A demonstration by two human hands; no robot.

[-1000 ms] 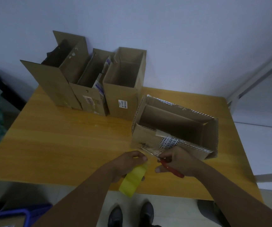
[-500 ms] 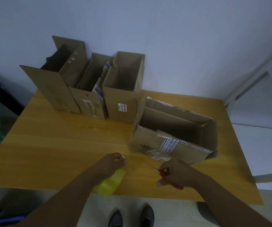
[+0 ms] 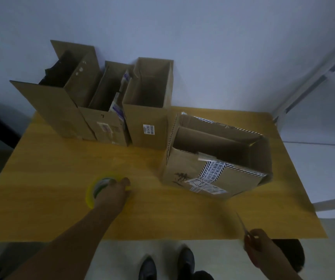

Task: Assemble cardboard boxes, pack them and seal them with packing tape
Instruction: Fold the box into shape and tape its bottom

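An open cardboard box (image 3: 209,170) with striped tape and a shipping label lies on the right of the wooden table (image 3: 51,178), its top flaps open. My left hand (image 3: 113,194) rests on a yellow tape roll (image 3: 90,194) lying flat on the table, fingers over its core. My right hand (image 3: 254,242) is at the table's front right edge, closed around scissors (image 3: 242,222) whose blades point up and left. Both hands are apart from the box.
Three tall open cardboard boxes stand along the wall at the back: a left one (image 3: 61,106) with something dark inside, a middle one (image 3: 108,122) holding packets, a right one (image 3: 149,122). My shoes (image 3: 166,263) show below the table edge.
My left hand carried the tape roll left and set it flat on the table. My right hand drew the scissors away from the box to the front right edge.
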